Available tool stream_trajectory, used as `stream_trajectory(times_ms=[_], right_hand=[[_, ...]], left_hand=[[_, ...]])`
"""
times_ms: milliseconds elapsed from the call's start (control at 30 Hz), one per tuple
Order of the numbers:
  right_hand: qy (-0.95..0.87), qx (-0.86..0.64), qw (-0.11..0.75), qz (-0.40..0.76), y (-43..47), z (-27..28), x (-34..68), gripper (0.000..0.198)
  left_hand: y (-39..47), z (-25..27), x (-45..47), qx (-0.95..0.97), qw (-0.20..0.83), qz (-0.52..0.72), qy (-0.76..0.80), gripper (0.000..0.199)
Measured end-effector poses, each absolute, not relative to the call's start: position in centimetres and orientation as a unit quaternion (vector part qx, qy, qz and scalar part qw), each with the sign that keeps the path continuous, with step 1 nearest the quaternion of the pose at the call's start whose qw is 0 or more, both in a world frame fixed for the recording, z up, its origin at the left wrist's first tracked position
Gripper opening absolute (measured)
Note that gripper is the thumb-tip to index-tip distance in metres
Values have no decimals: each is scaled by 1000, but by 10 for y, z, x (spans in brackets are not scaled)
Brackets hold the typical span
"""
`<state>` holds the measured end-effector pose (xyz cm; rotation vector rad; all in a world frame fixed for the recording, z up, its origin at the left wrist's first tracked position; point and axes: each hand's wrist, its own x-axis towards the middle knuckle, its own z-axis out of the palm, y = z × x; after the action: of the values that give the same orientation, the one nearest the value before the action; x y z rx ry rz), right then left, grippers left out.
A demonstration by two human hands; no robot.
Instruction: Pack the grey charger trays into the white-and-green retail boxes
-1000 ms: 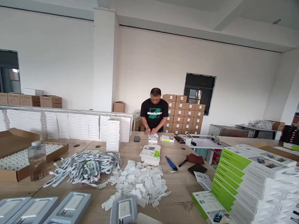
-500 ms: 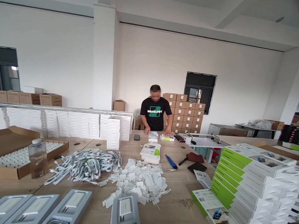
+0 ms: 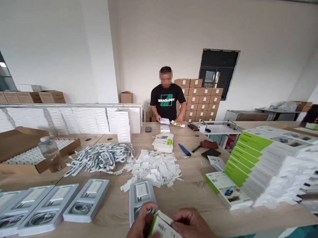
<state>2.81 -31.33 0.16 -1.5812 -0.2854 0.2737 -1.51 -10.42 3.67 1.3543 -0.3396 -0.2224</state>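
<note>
Near the bottom edge, my left hand [image 3: 139, 228] grips a white and green product box [image 3: 169, 235] with a barcode on it. My right hand [image 3: 193, 223] has its bent fingers and thumb at the same box, by the raised flap at its end. Just beyond the left hand lies a grey tray [image 3: 151, 188] holding a white charger [image 3: 141, 191] and a coiled cable, partly covered by the fingers. More trays [image 3: 99, 198] with chargers and cables stand in a row on the left.
A pile of small white tags [image 3: 156, 169] and a heap of white cables [image 3: 105, 157] cover mid-table. Stacked product boxes [image 3: 254, 163] rise on the right. A plastic jar [image 3: 50, 155] stands beside an open carton [image 3: 35, 171]. Across the table, a person [image 3: 167, 100] handles boxes.
The view has tilted down. Both my hands have come up into sight with the box between them. Across the table, the person has lifted a white box slightly.
</note>
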Motion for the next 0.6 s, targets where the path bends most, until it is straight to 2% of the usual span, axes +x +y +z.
stream_trajectory(times_ms=[67,267,600], right_hand=[[-147,-701,685,133,-316,6,24,49],[-175,-655,714,174,-320,9,22,44],[-161,-664,718,134,-312,15,23,37]], left_hand=[[-102,43,-20,641,746,-111,-143,74],[-96,42,-19,643,745,-129,-117,59],[-104,44,-22,610,779,-119,-84,58]])
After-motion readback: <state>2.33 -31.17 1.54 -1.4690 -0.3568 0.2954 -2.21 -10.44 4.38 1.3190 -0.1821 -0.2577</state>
